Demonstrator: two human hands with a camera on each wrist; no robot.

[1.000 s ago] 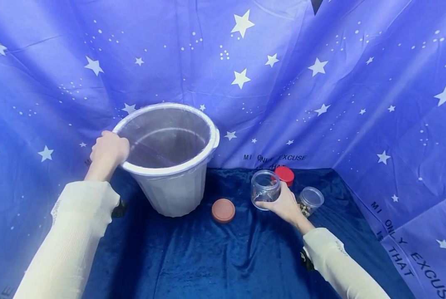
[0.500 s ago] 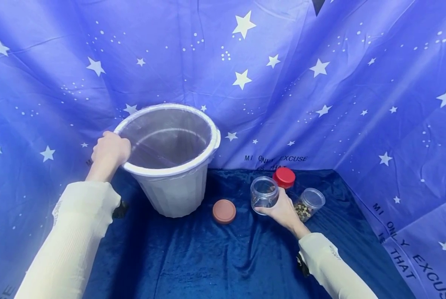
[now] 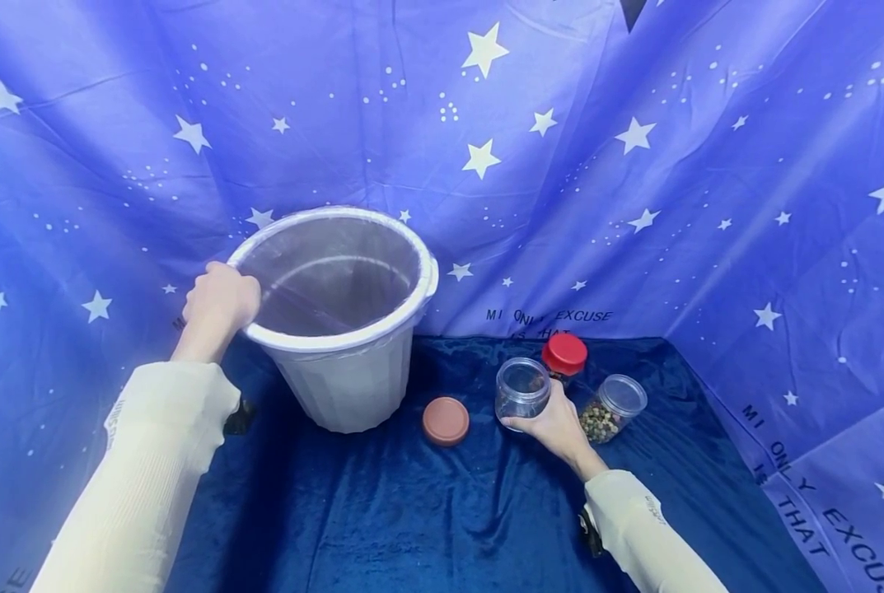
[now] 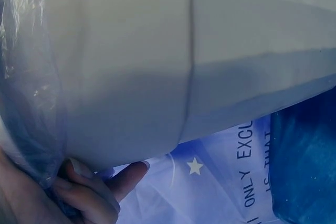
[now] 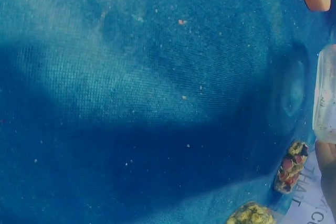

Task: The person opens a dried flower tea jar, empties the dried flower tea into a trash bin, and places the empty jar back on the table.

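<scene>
My left hand grips the left rim of a white trash can lined with a clear plastic bag. In the left wrist view its fingers are curled at the bag's gathered edge. My right hand holds a clear, lidless jar low over the blue cloth, thumb on the near side. That jar looks nearly empty, with small specks on its wall. Whether its base touches the cloth, I cannot tell. A brown round lid lies between can and jar.
Behind my right hand stands a red-lidded jar, with dried flowers showing in the right wrist view. To its right is a clear-topped jar of yellowish dried flowers. A starry blue curtain hangs behind the blue cloth.
My right hand has lowered the clear jar toward the cloth and slightly nearer me, uncovering more of the red-lidded and clear-topped jars. The left hand stays on the can's rim.
</scene>
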